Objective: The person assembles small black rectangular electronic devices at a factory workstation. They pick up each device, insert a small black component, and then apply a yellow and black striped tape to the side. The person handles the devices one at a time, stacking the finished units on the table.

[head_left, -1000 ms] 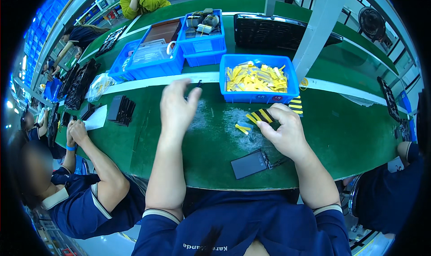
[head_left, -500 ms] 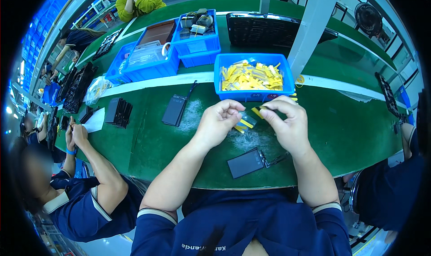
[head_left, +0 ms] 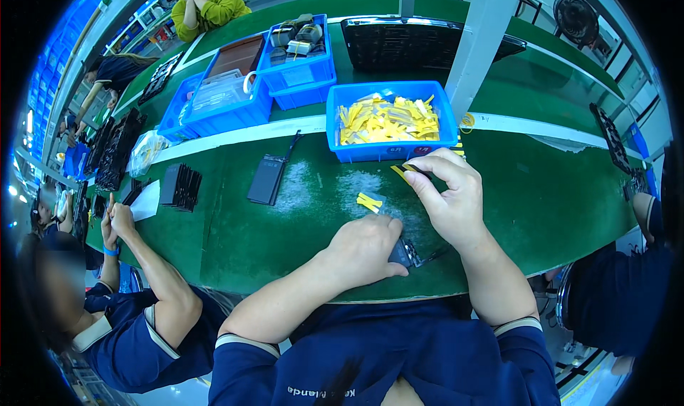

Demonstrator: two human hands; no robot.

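Lying under the clasping left hand [head_left: 367, 251], dark flat part [head_left: 403, 252]; right hand [head_left: 447, 196] pinching yellow strip [head_left: 400, 172].

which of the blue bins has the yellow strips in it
The blue bin nearest the person, just beyond the right hand. It is heaped with yellow strips; the other bins farther back left hold dark and clear parts instead.

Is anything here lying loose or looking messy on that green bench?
A little. A yellow strip lies loose on the green bench, outside the blue bin of yellow strips, between the left hand and right hand. Pale scuffed patches mark the mat nearby. Nothing looks spilled or broken.
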